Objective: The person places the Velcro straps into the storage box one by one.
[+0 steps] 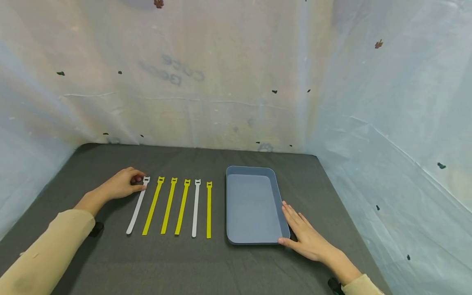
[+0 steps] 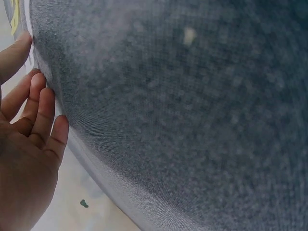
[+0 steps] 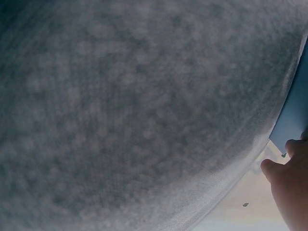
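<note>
My left hand (image 1: 123, 183) is at the head end of the leftmost white hook-and-loop cable tie (image 1: 136, 211). Its thumb and bent forefinger touch the tie with a gap between their tips; the tie lies flat on the dark cloth. In the left wrist view, the thumb (image 2: 19, 53) lies along the white edge and the other fingers are loosely bent. My right hand (image 1: 306, 237) rests against the right side of a blue-grey tray (image 1: 254, 209), fingers extended along its rim and thumb at the near right corner.
Right of the left hand, several yellow ties (image 1: 169, 207) and another white tie (image 1: 196, 209) lie in a row, slotted heads away from me. The grey cloth-covered table (image 1: 155, 262) is bounded behind by a pale plastic sheet (image 1: 214, 82) and by sheeting on both sides.
</note>
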The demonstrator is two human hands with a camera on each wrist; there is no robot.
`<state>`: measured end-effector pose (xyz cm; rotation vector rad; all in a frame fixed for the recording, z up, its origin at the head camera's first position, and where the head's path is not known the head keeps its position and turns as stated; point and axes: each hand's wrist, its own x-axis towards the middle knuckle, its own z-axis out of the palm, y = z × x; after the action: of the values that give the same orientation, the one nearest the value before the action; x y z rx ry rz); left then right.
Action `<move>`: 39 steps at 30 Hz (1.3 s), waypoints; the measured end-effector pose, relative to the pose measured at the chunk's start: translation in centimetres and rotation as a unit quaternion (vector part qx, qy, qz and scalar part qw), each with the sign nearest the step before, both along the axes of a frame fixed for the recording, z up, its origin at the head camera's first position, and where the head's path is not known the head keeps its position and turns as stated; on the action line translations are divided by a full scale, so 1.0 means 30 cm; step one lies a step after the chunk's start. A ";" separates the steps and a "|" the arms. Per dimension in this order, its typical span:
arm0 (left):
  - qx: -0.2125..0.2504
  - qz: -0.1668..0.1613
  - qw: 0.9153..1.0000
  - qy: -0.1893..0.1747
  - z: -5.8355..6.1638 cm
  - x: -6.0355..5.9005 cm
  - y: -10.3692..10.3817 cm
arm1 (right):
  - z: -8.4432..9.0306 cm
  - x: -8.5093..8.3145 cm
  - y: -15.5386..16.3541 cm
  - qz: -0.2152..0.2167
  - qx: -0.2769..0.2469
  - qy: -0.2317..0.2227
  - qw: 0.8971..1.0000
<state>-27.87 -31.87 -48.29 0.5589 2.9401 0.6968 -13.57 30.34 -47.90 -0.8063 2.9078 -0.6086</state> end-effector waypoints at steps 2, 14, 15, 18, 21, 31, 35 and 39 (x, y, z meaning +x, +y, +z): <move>0.006 0.002 1.000 0.000 -0.002 0.001 -0.005 | 0.002 -0.002 -0.003 0.002 -0.001 0.001 1.000; 0.039 0.025 0.998 -0.029 0.015 0.009 0.009 | 0.010 -0.004 -0.006 0.007 -0.002 0.004 1.000; 0.043 0.027 0.998 -0.033 0.016 0.011 0.012 | 0.010 -0.003 -0.006 0.007 -0.002 0.004 1.000; 0.049 0.033 0.997 -0.040 0.014 0.016 0.019 | 0.008 -0.002 -0.004 0.007 0.001 0.003 1.000; 0.054 0.038 0.997 -0.044 0.009 0.021 0.021 | 0.006 -0.001 -0.001 0.008 0.001 0.003 1.000; 0.095 0.046 0.993 -0.043 0.008 0.043 0.027 | 0.003 0.004 0.002 0.005 0.011 0.006 1.000; 0.109 0.056 0.992 -0.039 0.006 0.053 0.023 | 0.004 0.007 0.003 0.004 0.015 0.006 1.000; 0.126 0.066 0.989 -0.043 0.012 0.065 0.016 | 0.005 0.008 0.001 0.003 0.019 0.004 1.000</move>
<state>-25.91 -31.40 -47.93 0.3426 2.8462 1.0884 -13.35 30.38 -47.75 -0.8154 2.9128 -0.5506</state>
